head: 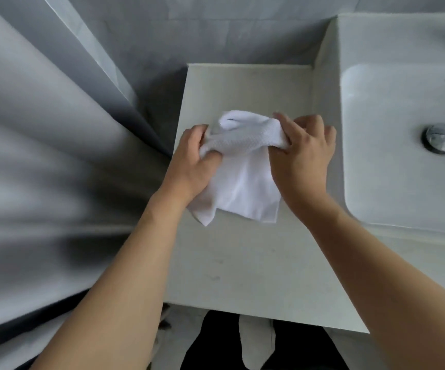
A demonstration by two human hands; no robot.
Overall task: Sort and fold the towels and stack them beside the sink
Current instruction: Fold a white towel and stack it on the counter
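Bunching at mid-frame over the table (242, 263), the white towel (245, 182) is held by the left hand (192, 166) and right hand (302, 158), fingers curled around its upper edge. Uneven grips could skew the fold; the loose lower corner may drag, or slide toward the sink (403, 161) at right.

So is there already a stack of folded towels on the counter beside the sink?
No, the only towel in view is the white towel, gripped by the left hand and right hand above the counter.

A small white cloth towel (242, 169) with a waffle-textured band sits at the frame's centre, bunched along its upper edge and held up at both ends, its smooth lower part hanging toward the pale counter (242, 263).
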